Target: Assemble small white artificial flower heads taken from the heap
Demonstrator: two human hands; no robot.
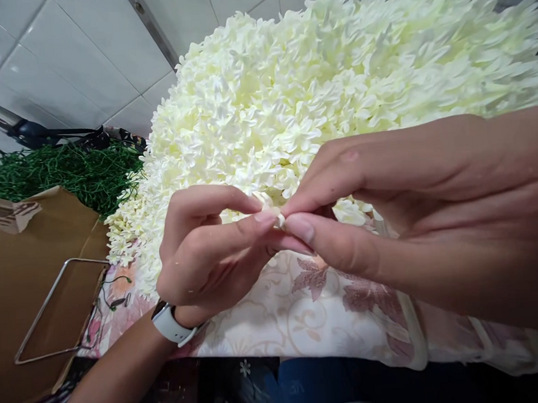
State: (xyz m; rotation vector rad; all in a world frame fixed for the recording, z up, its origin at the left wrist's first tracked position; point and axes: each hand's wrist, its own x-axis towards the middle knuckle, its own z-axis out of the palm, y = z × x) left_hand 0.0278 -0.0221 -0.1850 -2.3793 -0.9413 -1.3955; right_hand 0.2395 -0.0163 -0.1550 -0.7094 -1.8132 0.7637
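Between the fingertips of both hands is a small cream-white artificial flower (278, 218), mostly covered by the fingers. My left hand (215, 247), with a white-banded watch (171, 325) on its wrist, pinches it between thumb and forefinger. From the other side my right hand (365, 214) grips it by thumb and fingertips. Right behind the hands rises a big heap of cream-white artificial flowers (290, 97). Both hands are above the edge of a floral tablecloth (275, 310).
Green plastic stems (66, 171) lie in a tangle at the left, behind a cardboard box (30, 258). A bent metal wire frame (43, 312) leans by the box. White tiles (81, 43) cover the wall behind. A dark-handled object (22, 128) lies beyond the stems.
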